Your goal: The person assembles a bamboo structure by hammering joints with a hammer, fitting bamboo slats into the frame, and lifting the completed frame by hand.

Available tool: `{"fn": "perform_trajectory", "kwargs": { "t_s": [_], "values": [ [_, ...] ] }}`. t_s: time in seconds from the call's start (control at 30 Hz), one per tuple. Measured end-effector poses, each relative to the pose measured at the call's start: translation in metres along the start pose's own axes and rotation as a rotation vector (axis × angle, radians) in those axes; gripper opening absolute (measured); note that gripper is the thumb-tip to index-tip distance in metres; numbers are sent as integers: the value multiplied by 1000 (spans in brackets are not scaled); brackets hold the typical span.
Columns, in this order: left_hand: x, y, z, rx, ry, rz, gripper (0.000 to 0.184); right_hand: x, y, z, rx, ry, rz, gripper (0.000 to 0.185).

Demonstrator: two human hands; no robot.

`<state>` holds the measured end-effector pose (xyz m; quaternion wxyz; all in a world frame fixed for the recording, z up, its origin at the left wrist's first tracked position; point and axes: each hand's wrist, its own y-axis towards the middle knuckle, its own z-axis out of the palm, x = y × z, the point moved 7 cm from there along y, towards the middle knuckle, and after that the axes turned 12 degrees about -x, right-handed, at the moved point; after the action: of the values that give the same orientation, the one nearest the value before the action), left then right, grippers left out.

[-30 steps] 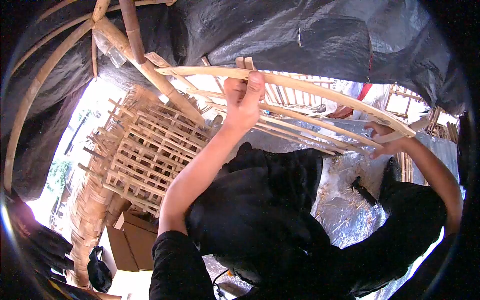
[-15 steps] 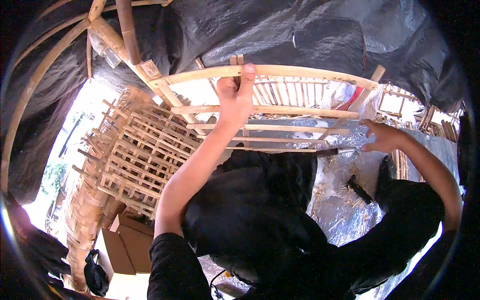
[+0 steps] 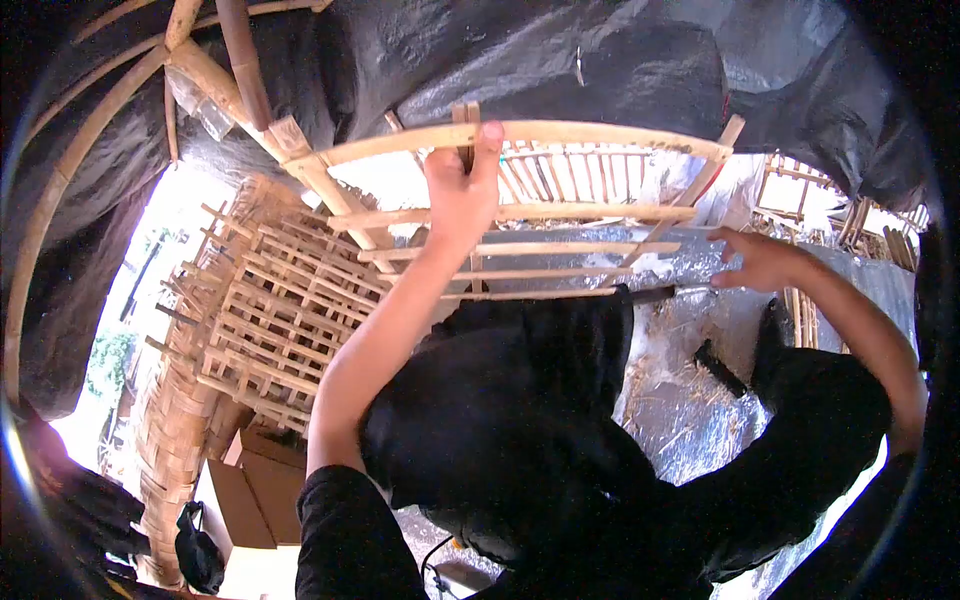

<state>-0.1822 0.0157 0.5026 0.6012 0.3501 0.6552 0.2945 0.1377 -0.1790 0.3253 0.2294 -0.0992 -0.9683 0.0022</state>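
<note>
A pale bamboo frame (image 3: 590, 212) of several long slats joined by crosspieces hangs above my lap. My left hand (image 3: 462, 190) grips its top slat near the middle, the thumb over the front of the slat beside the central crosspiece. To the right of the frame, my right hand (image 3: 762, 262) is apart from it, fingers spread and holding nothing. Below the frame, a dark-handled tool (image 3: 655, 294) with a thin metal part lies close to my knee.
Stacked bamboo lattices (image 3: 285, 315) lean at the left beside a woven bamboo roll (image 3: 172, 425). A cardboard box (image 3: 250, 495) and a black bag (image 3: 199, 550) are lower left. A dark object (image 3: 720, 368) lies on the silvery sheet (image 3: 690, 425). Bamboo poles (image 3: 212, 80) stand upper left.
The frame's right end has swung up and away from my right hand, which was at its slats and is now open. My left hand has kept its grip and shifted slightly left.
</note>
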Motion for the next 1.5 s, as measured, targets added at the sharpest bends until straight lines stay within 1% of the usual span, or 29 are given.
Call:
{"fn": "perform_trajectory", "kwargs": {
  "t_s": [0.1, 0.13, 0.23, 0.27, 0.3, 0.37, 0.47, 0.53, 0.57, 0.6, 0.63, 0.7, 0.77, 0.8, 0.83, 0.87, 0.9, 0.93, 0.97, 1.0, 1.03, 1.07, 1.1, 1.13, 1.17, 1.23, 1.33, 1.43, 1.5],
  "values": [
    [-3, -1, 3, 4, -7, 10, 48, 2, -2, -1, 0, -20, -19, 84],
    [-8, 0, 5, 12, -47, 34, 50, 7, -4, -3, 38, 19, 37, 87],
    [-3, -2, 7, 26, 12, -69, 52, -8, 4, 7, 24, -22, -7, 86],
    [3, 1, 8, 38, -11, -64, 54, 2, -2, 2, 42, -44, 38, 84],
    [11, -1, 8, 130, 66, -144, 49, 10, -4, -2, 32, -25, 8, 81],
    [2, -1, 7, 124, 89, -59, 49, 11, -2, -5, -27, -7, -24, 80],
    [-3, -1, 9, 56, 48, 12, 49, 22, -6, -16, -68, 94, 24, 81],
    [-8, 0, 10, 0, -50, -66, 50, 19, -1, -17, -105, 67, -32, 82],
    [-7, -3, 10, -20, -97, -115, 51, 21, -3, -17, -95, 49, -14, 82],
    [2, 0, 7, 64, -32, -120, 50, 22, -4, -18, -85, 31, 5, 82],
    [11, 1, 7, 80, -75, -165, 48, 29, -7, -19, -70, 23, 2, 79],
    [9, -1, 10, 47, -23, -52, 52, 31, -6, -12, -97, 65, -52, 71],
    [15, 2, 3, 84, 134, -69, 56, 64, -11, 1, 51, 36, -100, 57],
    [19, 0, 5, 108, 186, -81, 59, 83, -17, 21, 99, 42, -257, 47],
    [27, -2, 7, 113, 202, -99, 58, 138, -39, 27, 216, -43, -414, 43],
    [35, -2, 5, 103, 208, -138, 57, 166, -57, 54, 270, 130, -669, 44],
    [47, -2, 4, 96, 210, -190, 56, 212, -85, 69, 428, 115, -800, 43],
    [56, -4, 3, 100, 198, -253, 55, 240, -112, 101, 367, 280, -1045, 40],
    [98, -7, -9, -115, 216, -224, 41, 259, -144, 133, 509, 378, -1052, 34],
    [80, -7, -3, -46, 197, -319, 30, 278, -163, 161, 581, 447, -1083, 35],
    [95, -8, -3, -93, 142, -308, 26, 287, -174, 177, 614, 468, -1098, 35],
    [100, -8, -2, -62, 80, -331, 28, 293, -179, 191, 639, 488, -1100, 35],
    [105, -7, 4, -14, 39, -350, 45, 295, -182, 197, 643, 500, -1095, 35],
    [87, -12, 15, 57, -32, -355, 43, 294, -184, 202, 638, 510, -1091, 36],
    [75, -18, 22, 40, -95, -360, 43, 292, -181, 202, 623, 512, -1085, 36],
    [72, -14, 36, 129, -136, -339, 43, 296, -173, 203, 600, 521, -1076, 36],
    [59, -21, 51, 71, -90, -326, 43, 296, -164, 208, 584, 524, -1072, 37],
    [75, -23, 66, 163, -196, -294, 42, 287, -150, 214, 569, 512, -1051, 38],
    [80, -24, 72, 140, -156, -327, 41, 279, -144, 210, 556, 502, -1020, 38]
  ]
}}
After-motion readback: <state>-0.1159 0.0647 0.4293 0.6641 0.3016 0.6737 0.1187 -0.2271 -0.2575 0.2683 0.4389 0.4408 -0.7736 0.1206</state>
